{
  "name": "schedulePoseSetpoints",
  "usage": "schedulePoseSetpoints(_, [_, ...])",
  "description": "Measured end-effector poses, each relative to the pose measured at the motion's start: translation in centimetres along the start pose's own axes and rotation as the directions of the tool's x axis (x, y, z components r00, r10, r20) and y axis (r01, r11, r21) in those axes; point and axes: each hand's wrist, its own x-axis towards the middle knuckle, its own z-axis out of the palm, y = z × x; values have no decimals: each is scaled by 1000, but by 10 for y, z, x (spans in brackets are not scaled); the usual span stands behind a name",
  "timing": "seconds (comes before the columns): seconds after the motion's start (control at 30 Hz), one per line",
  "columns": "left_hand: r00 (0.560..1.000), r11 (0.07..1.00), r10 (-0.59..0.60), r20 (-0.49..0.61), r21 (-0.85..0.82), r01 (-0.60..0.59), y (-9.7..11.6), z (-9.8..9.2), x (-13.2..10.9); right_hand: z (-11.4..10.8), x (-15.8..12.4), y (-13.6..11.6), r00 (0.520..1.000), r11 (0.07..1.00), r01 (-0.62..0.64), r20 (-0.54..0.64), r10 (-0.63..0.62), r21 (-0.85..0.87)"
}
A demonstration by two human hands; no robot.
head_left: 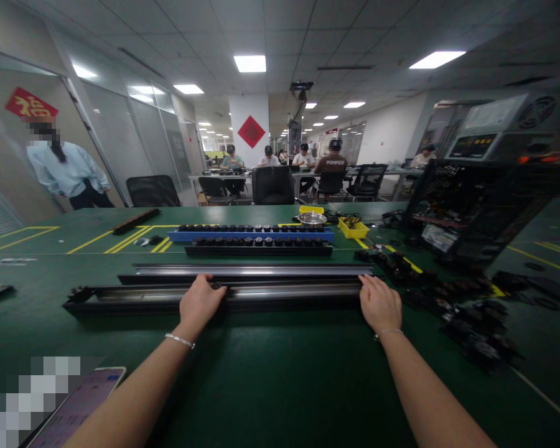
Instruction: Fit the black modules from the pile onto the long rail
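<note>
A long black metal channel [289, 295] with a shiny inner face lies crosswise in front of me. My left hand [200, 303] is over its middle, with thumb and fingers closed around a small dark part [217, 285] at the channel. At the channel's right end, my right hand [381, 305] grips it, fingertips over the far edge. Some small pieces [77, 291] show at its left end. Just behind lies a second black channel [252, 270], parallel to the first. The palms' undersides are hidden.
Behind are a blue rail [180, 237] and a black rail [261, 251] with rows of dark rollers. A metal bowl [312, 218] and yellow tray [353, 229] stand beyond. Black parts [480, 330] and an open computer case [448, 211] are right; a phone [86, 404] is lower left.
</note>
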Motion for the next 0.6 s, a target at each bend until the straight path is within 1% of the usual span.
schedulePoseSetpoints(0.33, [1000, 1000, -4, 8, -28, 4, 6, 5, -2, -3, -1, -1, 1000, 1000, -12, 16, 12, 11])
schedulePoseSetpoints(0.5, [1000, 1000, 1, 1, -31, -1, 6, 9, -2, -2, -2, -2, 1000, 1000, -14, -6, 14, 13])
schedulePoseSetpoints(0.6, [1000, 1000, 1, -14, -26, -1, 7, 10, -3, -1, -3, -2, 999, 1000, -9, -39, 10, 22])
